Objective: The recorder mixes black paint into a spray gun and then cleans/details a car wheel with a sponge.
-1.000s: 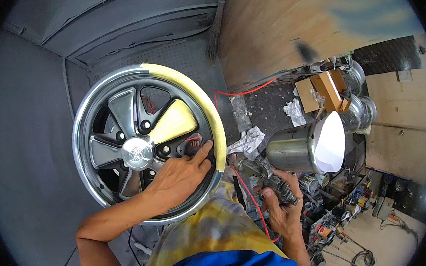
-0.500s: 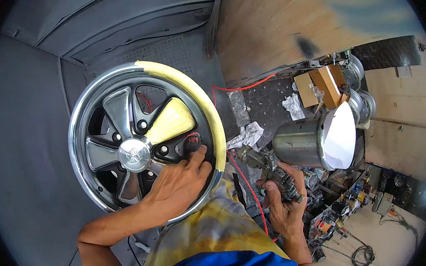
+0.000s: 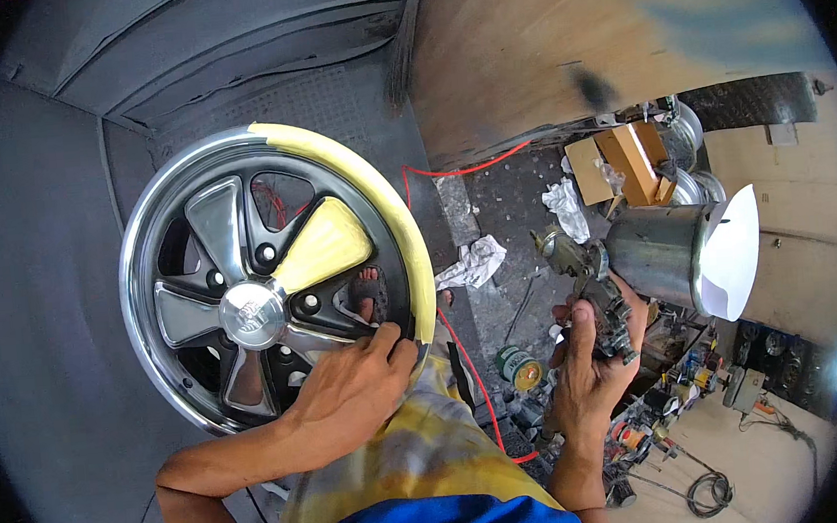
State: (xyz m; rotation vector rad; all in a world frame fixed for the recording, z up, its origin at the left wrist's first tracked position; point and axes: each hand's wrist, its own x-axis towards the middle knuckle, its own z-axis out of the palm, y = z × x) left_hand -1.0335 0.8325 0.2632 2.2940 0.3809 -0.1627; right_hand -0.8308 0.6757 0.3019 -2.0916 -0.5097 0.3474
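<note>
A wheel (image 3: 190, 317) with polished spokes and dark recesses faces me at the left. Yellow masking covers one spoke and part of its rim. My left hand (image 3: 364, 379) rests at the wheel's lower right, its fingers bent and pressed together against the dark inner edge of the rim. The fingertips are hidden, and so is anything they hold. Out to the right, my right hand (image 3: 590, 376) is closed around a spray gun (image 3: 599, 301). Its metal cup (image 3: 649, 255) lies sideways in view, with a white paper cone (image 3: 733, 256) sticking out of the mouth.
A red hose (image 3: 475, 380) runs along the floor beside my legs. Crumpled white paper (image 3: 473, 262), an opened cardboard box (image 3: 627, 161) and a green tin (image 3: 518, 367) lie to the right. Beyond them is a cluttered bench; grey panels (image 3: 47, 291) stand at left.
My right hand has moved the spray gun right and slightly up, away from the wheel. My left hand has slid down toward the wheel's lower rim. The green tin has come into sight.
</note>
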